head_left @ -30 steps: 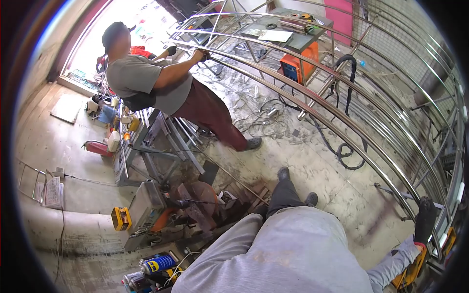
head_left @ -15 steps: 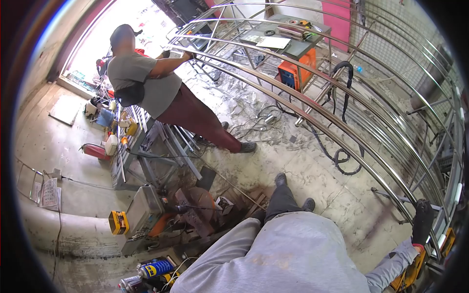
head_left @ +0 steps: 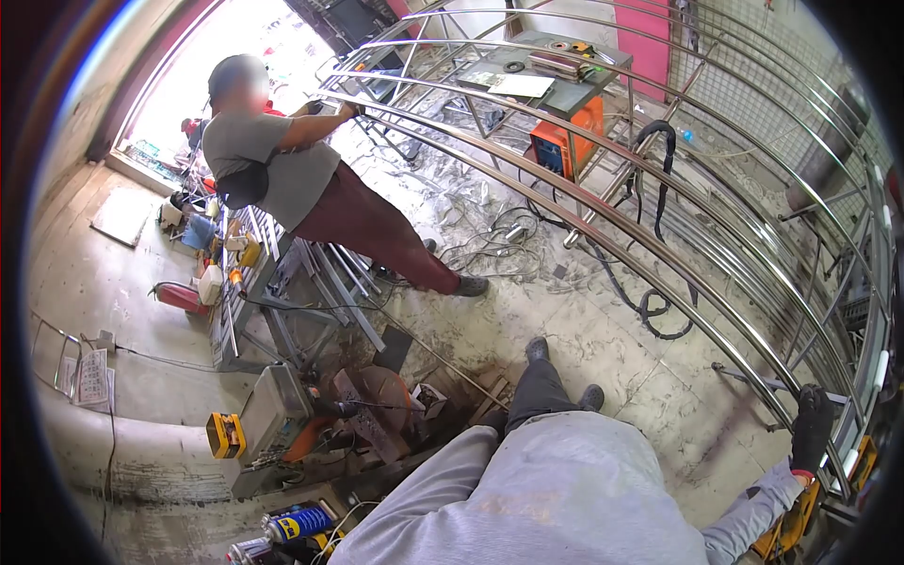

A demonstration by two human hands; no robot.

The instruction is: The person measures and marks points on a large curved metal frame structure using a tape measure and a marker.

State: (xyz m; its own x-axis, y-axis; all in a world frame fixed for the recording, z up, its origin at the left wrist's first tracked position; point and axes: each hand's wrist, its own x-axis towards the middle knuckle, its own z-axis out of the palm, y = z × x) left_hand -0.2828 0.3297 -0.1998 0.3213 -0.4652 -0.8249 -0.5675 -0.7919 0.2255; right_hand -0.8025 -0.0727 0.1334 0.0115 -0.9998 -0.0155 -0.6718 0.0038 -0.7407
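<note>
At the lower right, my right hand (head_left: pixel 812 428), in a black glove with a red cuff, is closed around the near end of a long curved frame of shiny steel tubes (head_left: pixel 603 209). The frame stretches away across the room to the upper left. There another person (head_left: pixel 273 155) in a grey shirt and dark red trousers holds its far end with gloved hands. My left sleeve (head_left: pixel 424 485) hangs beside my body. Only a dark patch shows at its end, and the fingers of my left hand cannot be made out.
An orange machine (head_left: pixel 568 141) stands under a grey worktable (head_left: pixel 584 71), behind the tubes. Black cable (head_left: pixel 650 311) loops on the floor. Left are a metal bench with steel lengths (head_left: pixel 325 282), a cut-off saw (head_left: pixel 381 405) and a blue spray can (head_left: pixel 299 521).
The camera view has shifted slightly. The other person's head has turned and their hands have moved a little left with the frame's far end. My right hand keeps its grip.
</note>
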